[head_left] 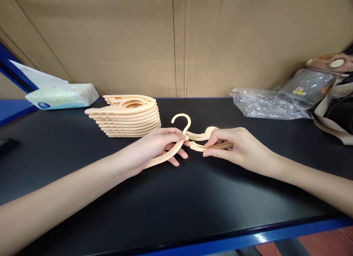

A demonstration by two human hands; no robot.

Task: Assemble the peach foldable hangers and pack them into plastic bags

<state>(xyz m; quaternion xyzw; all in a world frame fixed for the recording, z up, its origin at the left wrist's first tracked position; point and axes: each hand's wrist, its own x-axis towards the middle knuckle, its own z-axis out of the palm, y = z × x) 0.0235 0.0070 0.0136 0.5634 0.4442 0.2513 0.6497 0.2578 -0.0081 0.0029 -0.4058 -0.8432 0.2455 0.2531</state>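
My left hand (165, 142) is closed on a cream plastic hanger piece (162, 158), a curved arm with a hook (185, 120) standing up from its end. Thumb and fingers pinch it near the base of the hook. Between the fingers of my right hand (228, 144) is a separate hanger arm (198, 147), its rounded end close to the hook's base. Whether the two parts touch, I cannot tell. Behind my right fingers lies another cream hanger part (200, 136), partly hidden by the hand. A stack of folded hangers (129, 118) stands behind my left hand.
A tissue pack (64, 95) lies at the back left of the black table (176, 201). Clear plastic wrap (264, 103) and a transparent bottle (309, 83) with a strap (328, 116) are at the back right. Cardboard (124, 43) stands behind the table.
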